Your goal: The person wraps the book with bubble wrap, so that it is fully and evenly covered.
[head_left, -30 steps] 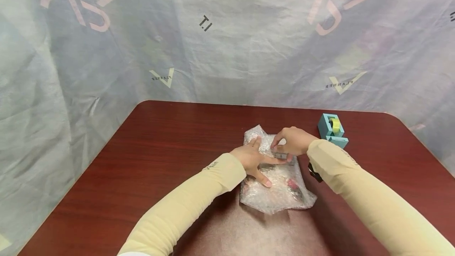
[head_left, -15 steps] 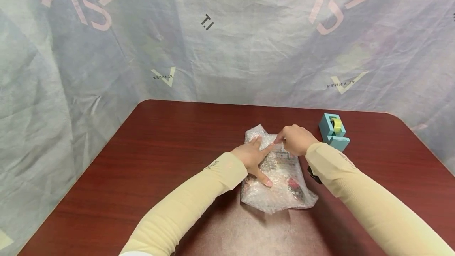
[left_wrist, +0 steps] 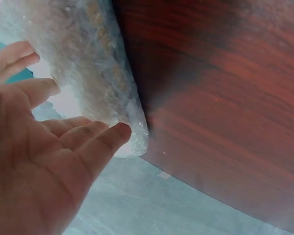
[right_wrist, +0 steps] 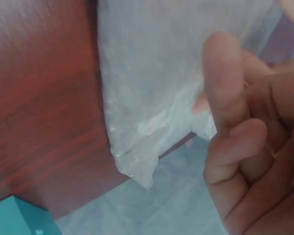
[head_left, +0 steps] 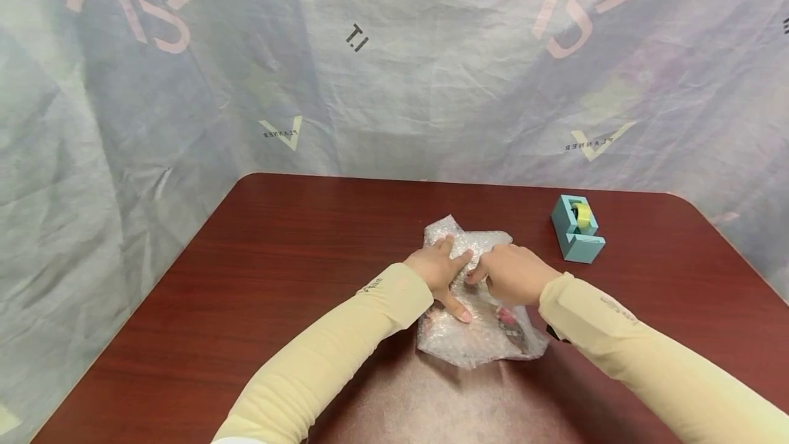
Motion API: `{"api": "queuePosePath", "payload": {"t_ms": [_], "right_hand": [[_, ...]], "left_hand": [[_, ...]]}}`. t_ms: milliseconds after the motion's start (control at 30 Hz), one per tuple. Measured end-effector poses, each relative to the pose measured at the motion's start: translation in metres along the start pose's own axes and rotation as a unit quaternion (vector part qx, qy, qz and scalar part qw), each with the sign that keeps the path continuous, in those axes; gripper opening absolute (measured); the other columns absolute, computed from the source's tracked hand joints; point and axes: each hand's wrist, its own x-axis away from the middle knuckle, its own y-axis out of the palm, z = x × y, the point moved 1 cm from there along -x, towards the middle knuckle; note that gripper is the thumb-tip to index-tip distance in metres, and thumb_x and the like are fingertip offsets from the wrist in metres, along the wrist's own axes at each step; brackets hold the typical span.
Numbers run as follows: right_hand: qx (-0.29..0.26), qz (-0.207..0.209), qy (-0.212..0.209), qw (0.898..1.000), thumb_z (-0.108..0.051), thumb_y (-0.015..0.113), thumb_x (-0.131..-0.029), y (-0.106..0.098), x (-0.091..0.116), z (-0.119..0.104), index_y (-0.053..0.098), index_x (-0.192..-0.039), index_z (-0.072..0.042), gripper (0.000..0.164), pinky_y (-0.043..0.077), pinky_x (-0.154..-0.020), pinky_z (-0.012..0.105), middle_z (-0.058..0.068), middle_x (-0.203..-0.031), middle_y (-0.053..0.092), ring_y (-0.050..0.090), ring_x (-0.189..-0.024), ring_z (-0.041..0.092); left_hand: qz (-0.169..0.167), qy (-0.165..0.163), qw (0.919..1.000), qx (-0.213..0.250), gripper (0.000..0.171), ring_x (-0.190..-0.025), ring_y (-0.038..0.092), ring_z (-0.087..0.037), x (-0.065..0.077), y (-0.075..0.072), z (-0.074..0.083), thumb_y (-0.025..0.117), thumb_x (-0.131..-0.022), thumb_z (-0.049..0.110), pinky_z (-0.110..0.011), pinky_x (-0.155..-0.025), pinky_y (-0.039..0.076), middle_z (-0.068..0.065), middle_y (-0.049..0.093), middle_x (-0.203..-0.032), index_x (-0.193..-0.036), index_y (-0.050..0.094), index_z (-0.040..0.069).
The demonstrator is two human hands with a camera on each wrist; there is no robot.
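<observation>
A flat package in clear bubble wrap (head_left: 462,344) lies on the table, a reddish print showing through near its lower right. My left hand (head_left: 434,271) rests on its left side with the fingers spread. From the right, my right hand (head_left: 514,276) reaches over the package, index finger pointed down at the wrap beside the left fingertips. In the right wrist view, that index finger (right_wrist: 224,73) is extended while the other fingers curl in, with nothing visible between them. The left wrist view shows the left fingers along the wrap's edge (left_wrist: 132,107).
Behind and to the right of the package stands a light-blue tape dispenser (head_left: 577,231) with a yellow roll. The dark red wooden table (head_left: 296,245) has rounded far corners. A pale printed sheet (head_left: 394,74) hangs behind it.
The right hand first went to the package's upper part, then came back toward the person. The left index finger swung away from the package's right side toward its far end; the left palm stayed put.
</observation>
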Motion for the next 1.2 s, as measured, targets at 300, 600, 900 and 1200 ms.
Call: {"api": "queuePosePath", "payload": {"t_ms": [300, 600, 900, 1200], "right_hand": [[-0.016, 0.041, 0.021, 0.999, 0.01, 0.058, -0.082, 0.0, 0.014, 0.005, 0.082, -0.108, -0.015, 0.043, 0.029, -0.044, 0.024, 0.0, -0.077, 0.071, 0.025, -0.051, 0.009], [-0.018, 0.019, 0.006, 1.0, 0.012, 0.058, -0.085, 0.005, 0.014, 0.015, 0.08, -0.114, -0.009, 0.042, 0.027, -0.044, 0.022, 0.007, -0.117, 0.075, 0.023, -0.049, 0.007], [-0.096, 0.04, 0.021, 0.994, 0.011, 0.055, -0.089, 0.01, 0.014, 0.02, 0.078, -0.116, -0.008, 0.04, 0.028, -0.044, 0.022, -0.003, -0.071, 0.065, 0.023, -0.047, 0.005], [-0.078, 0.115, 0.004, 0.99, 0.007, 0.069, -0.088, 0.017, 0.011, 0.024, 0.079, -0.111, -0.007, 0.029, 0.032, -0.043, 0.022, 0.01, -0.099, 0.076, 0.028, -0.043, 0.003]], "left_hand": [[-0.009, -0.003, 0.9999, 0.008, 0.115, -0.155, 0.016, -0.028, 0.0, -0.001, 0.003, 0.079, -0.075, 0.067, -0.036, -0.118, 0.032, -0.017, 0.01, -0.169, -0.164, 0.02, 0.025], [-0.004, -0.005, 1.0, 0.006, 0.115, -0.154, 0.018, -0.028, -0.002, -0.002, 0.003, 0.079, -0.075, 0.068, -0.036, -0.118, 0.033, -0.017, 0.011, -0.169, -0.164, 0.021, 0.025], [-0.003, 0.02, 0.9983, 0.054, 0.115, -0.155, 0.015, -0.027, -0.004, 0.002, -0.007, 0.081, -0.075, 0.066, -0.036, -0.12, 0.027, -0.017, 0.01, -0.169, -0.164, 0.02, 0.025], [-0.015, 0.034, 0.9872, 0.155, 0.115, -0.156, 0.004, -0.022, -0.004, 0.009, -0.021, 0.081, -0.078, 0.061, -0.04, -0.122, 0.022, -0.01, -0.004, -0.171, -0.165, 0.011, 0.033]]}}
